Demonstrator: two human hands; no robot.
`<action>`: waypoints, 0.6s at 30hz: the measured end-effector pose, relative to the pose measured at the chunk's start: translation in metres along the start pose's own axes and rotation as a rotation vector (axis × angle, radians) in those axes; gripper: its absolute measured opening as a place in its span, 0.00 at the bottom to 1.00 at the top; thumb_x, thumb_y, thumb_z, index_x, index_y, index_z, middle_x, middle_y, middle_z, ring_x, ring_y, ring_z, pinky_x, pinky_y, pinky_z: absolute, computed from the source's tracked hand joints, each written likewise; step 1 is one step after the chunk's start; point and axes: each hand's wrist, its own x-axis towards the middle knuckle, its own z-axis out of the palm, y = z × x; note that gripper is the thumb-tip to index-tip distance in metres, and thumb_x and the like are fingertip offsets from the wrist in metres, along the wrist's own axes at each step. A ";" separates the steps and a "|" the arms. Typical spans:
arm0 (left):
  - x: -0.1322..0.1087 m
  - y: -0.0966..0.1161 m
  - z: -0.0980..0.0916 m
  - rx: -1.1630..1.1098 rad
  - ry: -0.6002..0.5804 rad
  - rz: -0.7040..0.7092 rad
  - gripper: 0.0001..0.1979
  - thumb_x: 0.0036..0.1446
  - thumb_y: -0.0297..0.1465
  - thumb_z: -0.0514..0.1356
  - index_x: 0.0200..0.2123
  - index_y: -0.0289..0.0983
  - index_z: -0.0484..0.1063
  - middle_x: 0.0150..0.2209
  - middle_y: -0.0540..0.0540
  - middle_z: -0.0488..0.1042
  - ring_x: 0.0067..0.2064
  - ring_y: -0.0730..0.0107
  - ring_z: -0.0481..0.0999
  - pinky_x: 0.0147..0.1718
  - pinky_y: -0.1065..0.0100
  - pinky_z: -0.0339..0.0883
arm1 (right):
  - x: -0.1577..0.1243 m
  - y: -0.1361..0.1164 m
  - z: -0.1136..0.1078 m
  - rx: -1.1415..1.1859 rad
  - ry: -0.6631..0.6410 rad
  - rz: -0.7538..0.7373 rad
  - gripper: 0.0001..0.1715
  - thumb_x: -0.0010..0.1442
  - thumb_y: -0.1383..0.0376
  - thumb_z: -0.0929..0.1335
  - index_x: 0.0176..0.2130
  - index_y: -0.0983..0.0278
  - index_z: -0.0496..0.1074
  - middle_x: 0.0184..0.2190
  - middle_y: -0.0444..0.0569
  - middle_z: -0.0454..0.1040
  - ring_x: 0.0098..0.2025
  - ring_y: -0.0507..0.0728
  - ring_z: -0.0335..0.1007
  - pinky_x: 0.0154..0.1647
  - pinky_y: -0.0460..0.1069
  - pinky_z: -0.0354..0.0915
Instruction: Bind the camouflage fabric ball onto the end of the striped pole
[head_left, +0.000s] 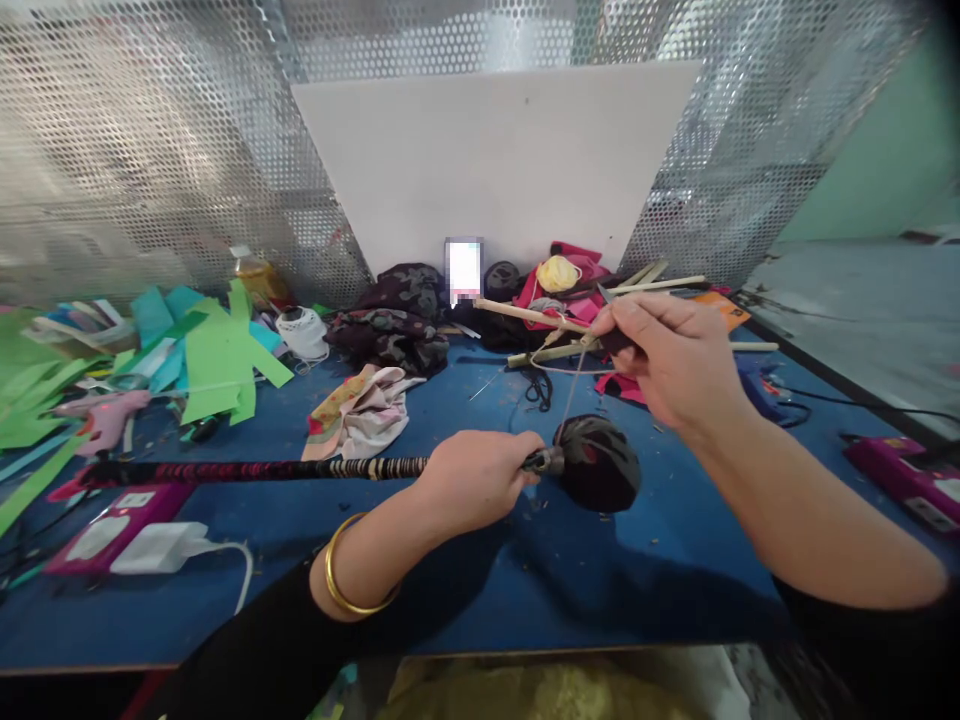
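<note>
My left hand (pixel 480 475) is wrapped round a stick (pixel 330 468) bound with black, red and pale cord. At the stick's right end, just past my fingers, sits a dark cloth-covered ball (pixel 600 465). From the ball's neck a pale thread (pixel 576 390) runs up taut to my right hand (pixel 667 345), which is closed in a pinch. A dark object with a thin grey pointed tip (pixel 604 294) shows at the right fingers; its kind is not clear. Behind this hand lie thin wooden sticks (pixel 525 314) and a loose loop of string.
Pink cloth with a yellow yarn ball (pixel 559 273), dark patterned cloth (pixel 397 320) and a pale rag (pixel 371 412) lie farther back. On the left are green strips (pixel 217 360), a pink glue gun (pixel 105 415) and a purple power strip (pixel 112 530); another power strip (pixel 904 475) is right.
</note>
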 end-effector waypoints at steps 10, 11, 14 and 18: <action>0.000 -0.001 0.000 0.033 -0.043 0.115 0.08 0.58 0.34 0.52 0.42 0.46 0.65 0.37 0.52 0.77 0.36 0.60 0.77 0.23 0.70 0.54 | 0.003 0.053 -0.001 0.205 0.100 0.300 0.12 0.51 0.60 0.71 0.28 0.68 0.75 0.14 0.36 0.59 0.13 0.42 0.44 0.13 0.42 0.42; 0.000 -0.001 0.000 0.034 -0.049 0.112 0.08 0.58 0.34 0.52 0.42 0.46 0.65 0.36 0.52 0.77 0.36 0.60 0.77 0.23 0.70 0.53 | 0.003 0.054 0.000 0.221 0.102 0.297 0.13 0.51 0.59 0.72 0.28 0.68 0.75 0.14 0.36 0.59 0.13 0.42 0.44 0.13 0.42 0.42; 0.001 -0.002 0.000 0.037 -0.062 0.097 0.09 0.59 0.34 0.52 0.43 0.47 0.65 0.34 0.51 0.77 0.35 0.59 0.77 0.23 0.69 0.54 | 0.002 0.050 0.003 0.275 0.089 0.255 0.12 0.51 0.58 0.71 0.28 0.66 0.75 0.14 0.36 0.58 0.14 0.43 0.45 0.14 0.42 0.44; 0.001 -0.003 0.000 0.027 -0.079 0.094 0.08 0.59 0.35 0.52 0.42 0.48 0.66 0.35 0.52 0.77 0.37 0.59 0.77 0.25 0.69 0.57 | 0.001 0.038 0.007 0.295 0.050 0.167 0.11 0.53 0.59 0.71 0.29 0.64 0.77 0.15 0.39 0.61 0.16 0.44 0.48 0.15 0.43 0.43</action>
